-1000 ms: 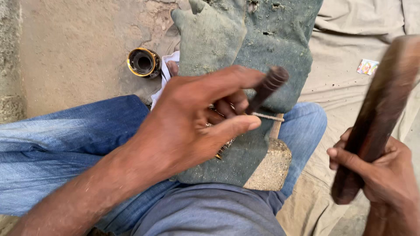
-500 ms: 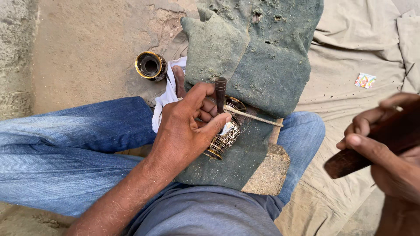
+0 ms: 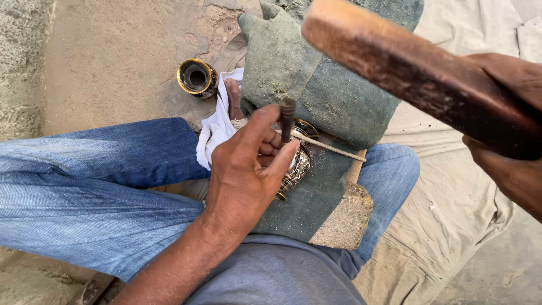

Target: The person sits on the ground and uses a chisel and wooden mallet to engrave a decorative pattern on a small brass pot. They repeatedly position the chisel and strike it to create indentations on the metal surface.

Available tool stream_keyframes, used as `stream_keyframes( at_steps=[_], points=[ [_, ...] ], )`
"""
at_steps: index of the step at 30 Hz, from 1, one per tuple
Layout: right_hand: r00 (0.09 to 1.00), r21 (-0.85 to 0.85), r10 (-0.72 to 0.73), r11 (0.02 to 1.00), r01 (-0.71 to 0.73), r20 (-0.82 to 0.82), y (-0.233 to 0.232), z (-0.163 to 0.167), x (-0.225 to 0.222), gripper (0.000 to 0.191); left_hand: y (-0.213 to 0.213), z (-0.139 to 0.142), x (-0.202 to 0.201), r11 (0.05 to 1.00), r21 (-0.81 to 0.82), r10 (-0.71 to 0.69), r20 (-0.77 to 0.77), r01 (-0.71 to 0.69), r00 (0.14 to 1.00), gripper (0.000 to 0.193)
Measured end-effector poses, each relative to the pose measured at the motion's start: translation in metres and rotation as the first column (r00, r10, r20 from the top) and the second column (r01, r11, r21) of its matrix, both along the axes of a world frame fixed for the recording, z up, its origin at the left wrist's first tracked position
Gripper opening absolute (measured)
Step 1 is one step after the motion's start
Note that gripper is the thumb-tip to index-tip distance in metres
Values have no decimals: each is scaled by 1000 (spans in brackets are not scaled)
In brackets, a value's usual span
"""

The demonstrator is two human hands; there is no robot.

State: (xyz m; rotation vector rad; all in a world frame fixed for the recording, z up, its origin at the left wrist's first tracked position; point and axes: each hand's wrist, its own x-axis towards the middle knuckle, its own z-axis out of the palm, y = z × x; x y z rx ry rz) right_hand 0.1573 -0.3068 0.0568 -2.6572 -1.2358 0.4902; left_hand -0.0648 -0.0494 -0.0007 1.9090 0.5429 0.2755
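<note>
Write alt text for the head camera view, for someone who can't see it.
A person's left hand holds a dark metal punch upright on an engraved brass cup lying on green cloth over their lap, while the right hand raises a worn wooden mallet. A second brass cup lies on the sandy ground.
</note>
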Motion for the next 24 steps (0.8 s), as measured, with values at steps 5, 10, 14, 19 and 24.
stream_keyframes(
  at_steps=[5, 10, 14, 19, 24],
  points=[
    [988, 107, 128, 985, -137, 88, 33, 24, 0, 58, 3, -2, 2, 1000, 11, -26, -66, 27, 997, 52],
    [996, -18, 8, 1000, -10, -87, 27, 13, 21, 57, 4, -3, 5, 1000, 6, -26, -43, 26, 999, 49],
    [969, -181, -166, 974, 133, -182, 23, -6, 21, 26, 6, -2, 6, 998, -41, -48, -16, 47, 999, 51],
    [956, 151, 160, 981, -125, -247, 38, 15, 16, 48, 8, -2, 4, 996, -35, -77, -21, 76, 997, 51],
    [964, 198, 132, 976, -87, -229, 61, 28, 5, 65, 8, -4, 3, 994, -45, -104, -10, 103, 995, 51]
  ],
)
